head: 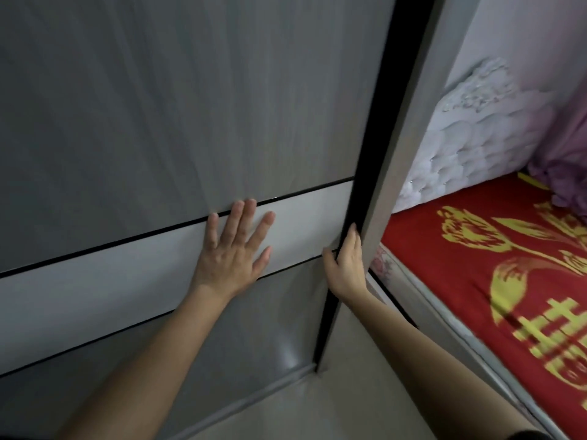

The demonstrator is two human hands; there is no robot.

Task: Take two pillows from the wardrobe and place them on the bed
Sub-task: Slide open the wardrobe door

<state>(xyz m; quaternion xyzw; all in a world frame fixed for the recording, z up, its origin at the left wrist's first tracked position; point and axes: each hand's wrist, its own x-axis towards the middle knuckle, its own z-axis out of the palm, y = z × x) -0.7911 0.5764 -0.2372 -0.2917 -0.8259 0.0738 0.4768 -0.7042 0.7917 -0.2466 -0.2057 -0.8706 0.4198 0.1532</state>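
A grey wardrobe sliding door (pixel 178 115) with a lighter horizontal band fills the left and middle of the view. My left hand (pixel 233 249) lies flat on that band, fingers spread. My right hand (pixel 344 265) is curled around the door's black right edge (pixel 374 173), beside the wardrobe's side panel (pixel 413 122). No pillow is in sight; the wardrobe's inside is hidden. The bed (pixel 476 265), with a red cover printed in yellow, lies to the right.
A white tufted headboard (pixel 467 147) stands at the bed's far end, with purple fabric (pixel 568 160) beside it. Pale floor (pixel 333 404) runs between the wardrobe and the bed frame.
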